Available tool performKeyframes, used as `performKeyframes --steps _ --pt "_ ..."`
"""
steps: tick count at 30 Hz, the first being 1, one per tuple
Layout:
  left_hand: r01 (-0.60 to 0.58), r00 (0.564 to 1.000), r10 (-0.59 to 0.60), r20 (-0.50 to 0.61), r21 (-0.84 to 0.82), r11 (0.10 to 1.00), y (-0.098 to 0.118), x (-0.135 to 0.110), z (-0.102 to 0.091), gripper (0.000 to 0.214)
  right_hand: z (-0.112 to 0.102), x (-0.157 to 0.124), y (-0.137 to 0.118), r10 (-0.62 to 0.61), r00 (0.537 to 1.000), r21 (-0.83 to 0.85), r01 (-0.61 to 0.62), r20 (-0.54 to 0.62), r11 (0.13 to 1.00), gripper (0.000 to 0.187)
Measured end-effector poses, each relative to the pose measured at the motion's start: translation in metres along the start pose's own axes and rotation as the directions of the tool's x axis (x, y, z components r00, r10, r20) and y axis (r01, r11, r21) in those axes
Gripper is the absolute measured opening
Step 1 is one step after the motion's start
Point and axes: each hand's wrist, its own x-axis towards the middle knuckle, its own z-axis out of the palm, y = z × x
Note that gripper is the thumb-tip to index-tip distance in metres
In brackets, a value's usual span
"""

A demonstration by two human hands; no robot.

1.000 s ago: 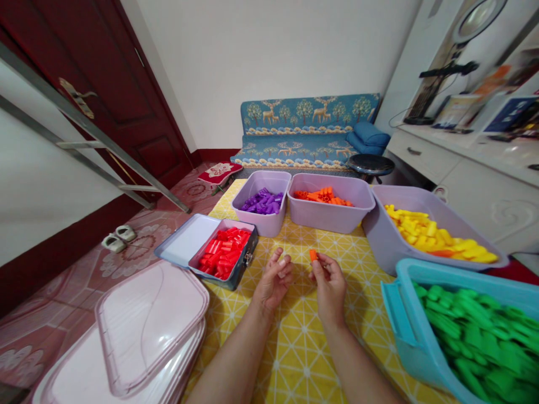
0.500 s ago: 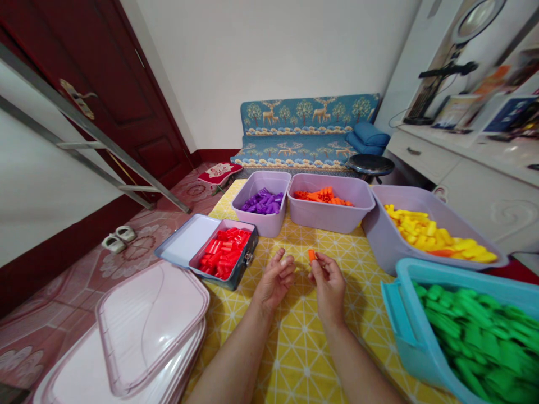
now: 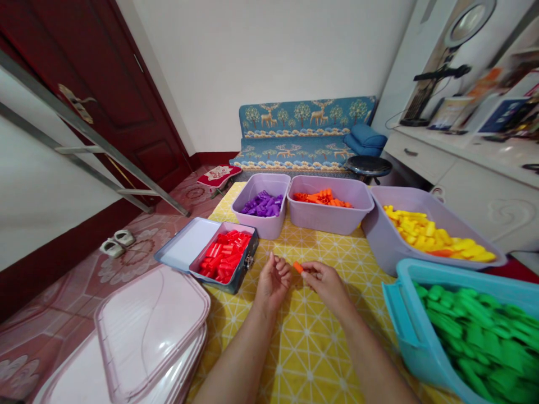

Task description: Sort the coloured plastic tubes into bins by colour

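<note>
We could read no lettering or number anywhere; the packages (image 3: 503, 115) on the cabinet (image 3: 484, 193), well right of our grip (image 3: 326, 282), were too blurred.

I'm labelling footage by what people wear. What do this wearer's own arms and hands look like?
Both the left hand and right hand are ungloved. No sleeves show on the forearms, and no watch or bracelet is visible at either wrist. I can make out no rings on the fingers, though they are small here.
</note>
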Motion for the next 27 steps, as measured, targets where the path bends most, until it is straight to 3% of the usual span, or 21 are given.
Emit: performKeyframes --steps 2,3,5,6,8,10,13,16,20,24,27 --pt "0.001 1.0 -0.002 -0.009 -0.003 1.0 0.0 0.001 -0.001 0.019 -0.006 0.008 -0.013 0.005 0.996 -0.131 0.007 0.091 0.991 0.012" --pt "0.002 1.0 -0.002 -0.02 -0.001 1.0 0.001 0.001 -0.001 0.016 -0.008 0.013 -0.022 -0.009 0.997 -0.162 0.021 0.072 0.986 0.01" --pt "0.008 0.999 -0.008 -0.043 0.006 1.0 0.001 0.001 -0.001 0.009 -0.008 0.025 -0.047 -0.087 0.992 -0.102 0.078 -0.091 0.992 0.015" --pt "0.011 0.998 -0.01 -0.054 0.011 1.0 0.001 0.001 0.0 0.007 -0.007 0.032 -0.06 -0.138 0.961 0.001 0.142 -0.241 0.99 0.023" --pt "0.013 0.998 -0.012 -0.068 0.015 1.0 0.0 0.0 0.0 0.007 -0.002 0.043 -0.083 -0.243 0.852 0.176 0.357 -0.463 0.917 0.038" --pt "0.013 0.997 -0.012 -0.074 0.013 1.0 0.0 0.0 0.001 0.007 0.003 0.048 -0.093 -0.258 0.814 0.263 0.44 -0.52 0.859 0.048" --pt "0.01 0.997 -0.009 -0.082 0.007 1.0 0.0 0.0 0.001 0.006 0.009 0.041 -0.079 -0.232 0.857 0.198 0.353 -0.46 0.914 0.046" --pt "0.007 0.995 -0.005 -0.097 0.021 1.0 -0.001 0.001 0.001 0.007 0.013 0.024 -0.044 -0.255 0.87 -0.07 0.249 -0.422 0.966 0.037" --pt "-0.003 0.992 0.012 -0.124 0.072 0.997 -0.002 0.002 0.002 0.011 0.013 0.007 -0.004 -0.339 0.907 -0.36 0.238 -0.25 0.902 0.03" --pt "-0.038 0.991 0.068 -0.111 0.255 0.966 -0.009 0.003 0.0 0.02 0.013 0.003 0.011 -0.333 0.934 -0.45 0.243 -0.13 0.859 0.024" --pt "-0.107 0.989 0.141 -0.037 0.475 0.873 -0.02 0.002 -0.002 0.025 0.012 0.002 0.012 -0.364 0.927 -0.488 0.276 -0.092 0.828 0.025"
